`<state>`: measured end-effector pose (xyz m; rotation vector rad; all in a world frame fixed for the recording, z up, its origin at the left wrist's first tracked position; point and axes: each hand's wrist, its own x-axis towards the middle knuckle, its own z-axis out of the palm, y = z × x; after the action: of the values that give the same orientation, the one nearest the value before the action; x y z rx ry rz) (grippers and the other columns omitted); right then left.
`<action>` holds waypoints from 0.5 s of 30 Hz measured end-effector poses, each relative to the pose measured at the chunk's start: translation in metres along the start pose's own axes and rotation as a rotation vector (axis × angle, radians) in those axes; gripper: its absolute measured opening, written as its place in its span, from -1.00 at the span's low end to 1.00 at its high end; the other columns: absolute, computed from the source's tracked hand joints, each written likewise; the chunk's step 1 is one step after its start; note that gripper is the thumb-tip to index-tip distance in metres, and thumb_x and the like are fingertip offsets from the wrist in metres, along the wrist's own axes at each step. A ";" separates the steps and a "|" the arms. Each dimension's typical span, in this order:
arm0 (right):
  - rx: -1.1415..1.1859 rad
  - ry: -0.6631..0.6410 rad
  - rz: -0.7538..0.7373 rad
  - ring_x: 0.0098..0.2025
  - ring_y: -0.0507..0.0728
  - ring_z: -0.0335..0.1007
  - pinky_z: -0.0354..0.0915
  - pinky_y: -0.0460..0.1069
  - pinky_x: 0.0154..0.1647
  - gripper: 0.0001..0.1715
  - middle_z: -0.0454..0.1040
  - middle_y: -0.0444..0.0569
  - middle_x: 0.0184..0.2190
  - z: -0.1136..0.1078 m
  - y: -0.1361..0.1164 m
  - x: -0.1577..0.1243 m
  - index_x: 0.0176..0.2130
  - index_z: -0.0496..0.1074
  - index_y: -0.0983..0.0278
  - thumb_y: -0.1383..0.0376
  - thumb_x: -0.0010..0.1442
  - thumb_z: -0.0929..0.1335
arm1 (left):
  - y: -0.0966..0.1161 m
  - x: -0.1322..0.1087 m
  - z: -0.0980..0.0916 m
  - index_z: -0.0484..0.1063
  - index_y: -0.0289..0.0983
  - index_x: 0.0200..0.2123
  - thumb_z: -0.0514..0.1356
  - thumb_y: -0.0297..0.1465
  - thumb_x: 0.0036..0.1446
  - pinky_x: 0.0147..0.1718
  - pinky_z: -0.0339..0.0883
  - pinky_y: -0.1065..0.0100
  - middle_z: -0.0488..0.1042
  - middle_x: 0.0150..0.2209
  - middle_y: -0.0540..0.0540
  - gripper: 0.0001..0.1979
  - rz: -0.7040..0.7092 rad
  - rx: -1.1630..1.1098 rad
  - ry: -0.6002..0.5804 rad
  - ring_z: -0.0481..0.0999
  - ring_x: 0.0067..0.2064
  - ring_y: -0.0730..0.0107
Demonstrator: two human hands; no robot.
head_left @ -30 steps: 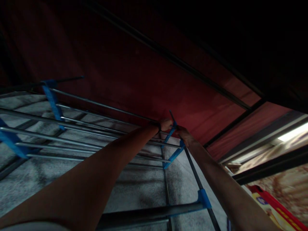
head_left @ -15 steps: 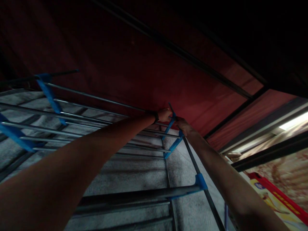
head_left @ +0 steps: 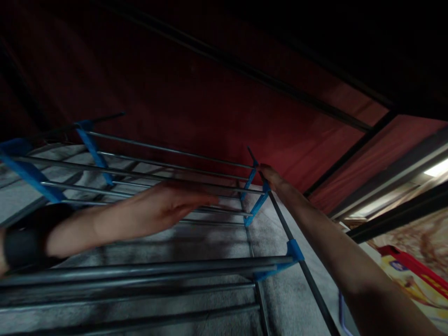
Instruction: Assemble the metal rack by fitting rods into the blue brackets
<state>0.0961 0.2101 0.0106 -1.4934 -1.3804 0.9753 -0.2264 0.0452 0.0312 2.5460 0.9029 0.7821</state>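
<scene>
A metal rack (head_left: 168, 165) of thin silver rods and blue plastic connectors fills the middle of the view. My right hand (head_left: 273, 178) is closed on its far right corner, at a blue connector (head_left: 259, 201) and a dark upright pole (head_left: 297, 261). My left hand (head_left: 164, 207) hovers over the rods near the middle, fingers stretched out flat and blurred by motion, holding nothing. A dark band sits on my left wrist (head_left: 21, 247).
A dark red fabric wall (head_left: 196, 93) with black frame bars rises behind the rack. Grey carpet (head_left: 210, 242) lies under the rods. A red and yellow printed box (head_left: 413, 275) shows at the lower right, with a lit strip above it.
My left hand has let go of the far corner connector and pulled back toward me, opening flat over the rods. My right hand stays at the corner.
</scene>
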 end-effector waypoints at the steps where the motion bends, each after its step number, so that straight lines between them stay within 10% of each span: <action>1: 0.049 0.016 0.038 -0.42 0.08 0.31 0.28 -0.02 -0.34 -0.81 0.46 -0.08 -0.48 -0.003 0.002 -0.001 -0.41 0.40 0.23 0.17 0.01 0.42 | 0.001 -0.011 0.002 0.51 0.14 0.10 -0.02 -0.27 0.37 -0.01 0.29 0.57 0.57 0.04 0.20 -0.60 -0.008 -0.008 -0.084 0.55 0.01 0.57; 6: 0.140 0.149 0.132 -0.43 0.08 0.31 0.28 -0.04 -0.38 -0.79 0.43 -0.09 -0.48 -0.024 0.050 -0.028 -0.39 0.39 0.20 0.13 -0.01 0.39 | 0.001 -0.028 0.014 0.49 0.16 0.13 0.06 -0.37 0.31 0.06 0.29 0.49 0.51 0.16 0.13 -0.57 -0.105 0.029 -0.307 0.51 0.14 0.47; 15: 0.156 0.074 0.274 -0.07 0.44 0.49 0.35 0.28 0.04 -0.64 0.56 0.07 -0.37 -0.059 0.211 -0.153 -0.45 0.50 0.14 0.09 -0.33 0.53 | -0.037 -0.004 0.053 0.51 -0.05 0.12 0.08 -0.45 0.34 0.10 0.28 0.48 0.53 0.13 -0.03 -0.62 0.025 0.141 -0.322 0.50 0.14 0.43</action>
<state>0.2077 0.0489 -0.1708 -1.6087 -1.0400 1.1566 -0.2152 0.0640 -0.0297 2.7021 0.8459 0.3077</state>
